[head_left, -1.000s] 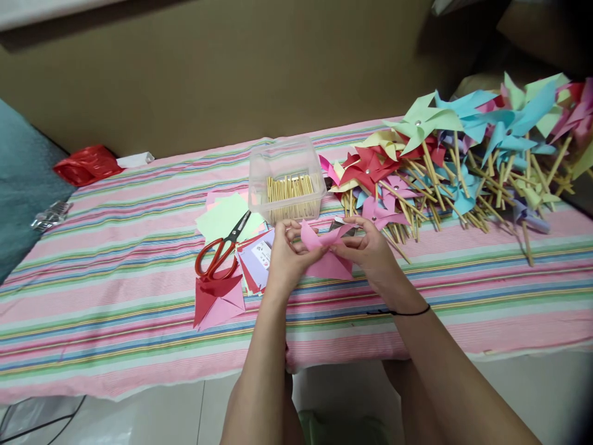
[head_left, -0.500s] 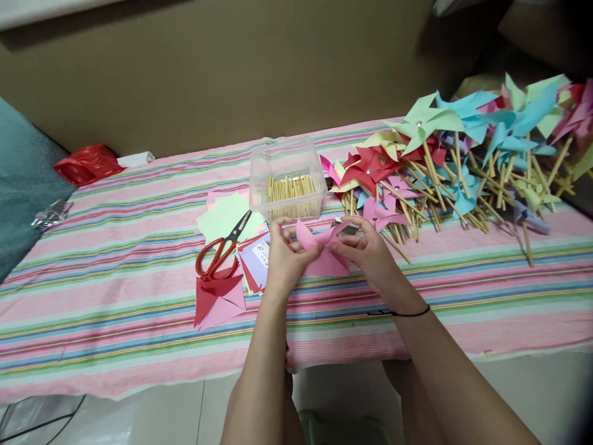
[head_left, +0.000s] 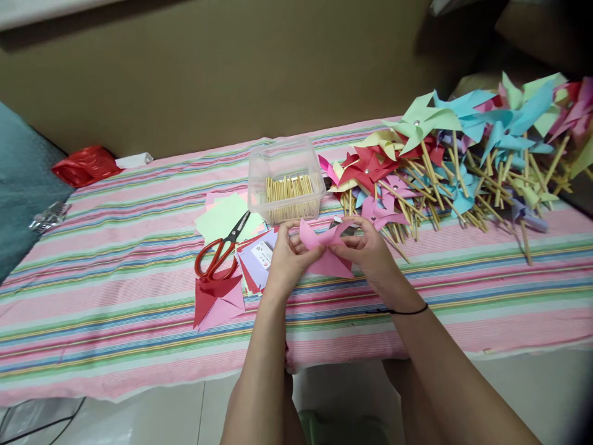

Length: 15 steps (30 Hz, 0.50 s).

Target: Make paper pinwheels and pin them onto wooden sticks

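Between my two hands is a pink paper pinwheel point(head_left: 330, 266), its corners curled in toward the centre. My left hand point(head_left: 291, 256) grips it from the left, thumb pressed near the middle. From the right, my right hand point(head_left: 365, 247) pinches it, thumb and fingers also close to the centre. Part of the paper is hidden behind my fingers. Just beyond my hands stands a clear plastic box point(head_left: 287, 154) holding many short wooden sticks point(head_left: 290, 188). Left of my left hand lie scissors with red handles point(head_left: 217, 253), resting partly on coloured paper.
Finished pinwheels on sticks point(head_left: 417, 123) are heaped at the right. Pale green sheets point(head_left: 220, 216), purple and red sheets point(head_left: 252, 262) and cut red paper point(head_left: 210, 296) lie left of centre. A red plastic bag point(head_left: 86, 165) sits far left on the striped cloth point(head_left: 115, 266).
The pink paper has turned slightly between my fingers, its lower edge now tilting down to the right. Both hands keep their hold in nearly the same place.
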Available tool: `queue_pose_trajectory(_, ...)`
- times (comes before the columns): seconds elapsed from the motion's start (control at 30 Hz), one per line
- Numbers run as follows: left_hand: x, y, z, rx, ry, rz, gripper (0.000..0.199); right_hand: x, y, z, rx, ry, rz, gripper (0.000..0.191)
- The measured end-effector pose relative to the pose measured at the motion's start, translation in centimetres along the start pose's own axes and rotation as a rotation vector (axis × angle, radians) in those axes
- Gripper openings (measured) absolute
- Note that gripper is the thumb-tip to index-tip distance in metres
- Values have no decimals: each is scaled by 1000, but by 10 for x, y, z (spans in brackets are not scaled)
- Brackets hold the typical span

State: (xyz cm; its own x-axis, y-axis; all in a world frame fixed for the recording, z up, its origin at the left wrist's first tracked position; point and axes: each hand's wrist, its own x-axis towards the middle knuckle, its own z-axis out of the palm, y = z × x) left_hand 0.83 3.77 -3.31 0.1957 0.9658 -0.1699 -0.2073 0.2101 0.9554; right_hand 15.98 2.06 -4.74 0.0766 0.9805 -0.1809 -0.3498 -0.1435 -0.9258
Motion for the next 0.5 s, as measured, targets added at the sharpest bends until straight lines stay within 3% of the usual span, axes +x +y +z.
queue_pose_trajectory(0.3,-2,0,1,10,70,-43,65,-2,0,2,-34,5,-8,68)
queue_pose_trajectory(0.5,5,-1,-8,-138,270,1,58,-2,-1,6,68,78,48,41)
